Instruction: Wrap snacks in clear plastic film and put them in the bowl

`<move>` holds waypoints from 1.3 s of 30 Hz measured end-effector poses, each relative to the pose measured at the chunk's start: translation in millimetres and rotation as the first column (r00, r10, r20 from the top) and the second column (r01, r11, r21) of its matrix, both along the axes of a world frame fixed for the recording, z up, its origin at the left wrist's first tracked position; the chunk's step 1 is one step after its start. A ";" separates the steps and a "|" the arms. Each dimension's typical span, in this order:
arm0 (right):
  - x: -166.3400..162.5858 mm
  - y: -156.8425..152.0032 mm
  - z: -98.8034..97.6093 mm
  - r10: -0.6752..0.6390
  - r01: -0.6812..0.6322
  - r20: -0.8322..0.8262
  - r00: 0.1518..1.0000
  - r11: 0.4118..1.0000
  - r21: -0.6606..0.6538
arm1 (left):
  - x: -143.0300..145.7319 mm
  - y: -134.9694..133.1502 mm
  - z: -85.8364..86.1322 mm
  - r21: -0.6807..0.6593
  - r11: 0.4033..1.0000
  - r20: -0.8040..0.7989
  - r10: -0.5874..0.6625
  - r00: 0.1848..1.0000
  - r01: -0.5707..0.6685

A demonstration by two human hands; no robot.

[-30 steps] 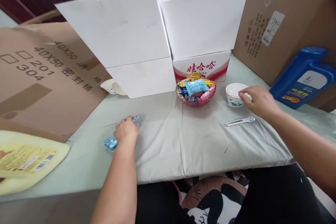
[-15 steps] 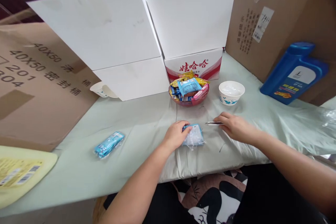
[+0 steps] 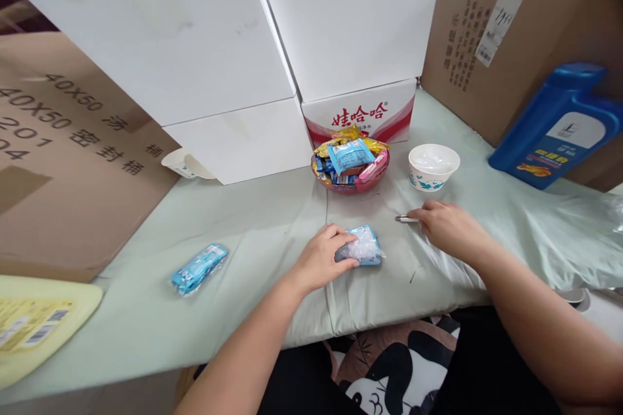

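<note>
My left hand [image 3: 321, 259] rests on the pale green table cover with its fingers curled round the left end of a small blue and clear snack packet [image 3: 364, 248]. My right hand [image 3: 445, 227] lies just to the right, fingers closed over a slim white utility knife [image 3: 403, 218], of which only the left tip shows. A second blue snack packet [image 3: 198, 268] lies loose at the left of the table. Behind my hands stand a pink bowl [image 3: 351, 183] heaped with wrapped snacks and a white paper bowl [image 3: 433, 167].
Two open white cartons [image 3: 253, 136] stand at the back, with a tipped paper cup [image 3: 181, 163] beside them. Brown cardboard [image 3: 63, 162] leans at the left and back right. A blue jug [image 3: 559, 126] sits at the right, a yellow container [image 3: 34, 321] at the near left.
My left hand brought one packet from the left of the table to the middle. My right hand left the white bowl and came down over the knife.
</note>
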State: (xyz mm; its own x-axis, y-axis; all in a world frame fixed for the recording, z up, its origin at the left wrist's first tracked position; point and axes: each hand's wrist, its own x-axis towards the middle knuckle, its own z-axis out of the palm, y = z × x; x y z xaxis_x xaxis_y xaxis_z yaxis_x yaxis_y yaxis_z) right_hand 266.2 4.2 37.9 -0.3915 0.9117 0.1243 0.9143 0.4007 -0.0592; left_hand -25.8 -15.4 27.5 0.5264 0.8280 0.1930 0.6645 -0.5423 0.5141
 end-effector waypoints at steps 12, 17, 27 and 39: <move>-44.7 -24.3 -11.5 0.416 -0.474 -0.427 0.803 0.880 -0.035 | 3.8 0.3 7.4 -0.346 0.938 0.519 0.185 0.834 0.007; -22.1 -14.1 -9.2 0.354 -0.375 -0.545 0.760 0.924 0.076 | -23.7 16.9 13.0 -0.385 0.920 0.538 0.292 0.790 -0.078; -12.9 -11.7 -6.2 0.187 0.007 -0.624 0.759 0.956 0.295 | -48.6 22.4 15.9 0.206 0.754 0.214 0.586 0.781 -0.623; -25.8 -26.9 4.0 0.399 -0.360 -0.311 0.862 0.916 0.177 | 23.8 -34.9 36.4 0.163 0.950 -0.303 -0.209 0.930 0.267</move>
State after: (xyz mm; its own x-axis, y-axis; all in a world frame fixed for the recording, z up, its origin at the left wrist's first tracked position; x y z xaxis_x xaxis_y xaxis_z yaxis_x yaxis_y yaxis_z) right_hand 240.4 -22.6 42.0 -0.6216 0.6737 0.3997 0.6231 0.7345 -0.2689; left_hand -2.0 -50.4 63.9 0.7595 0.6315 0.1561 0.6036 -0.7736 0.1929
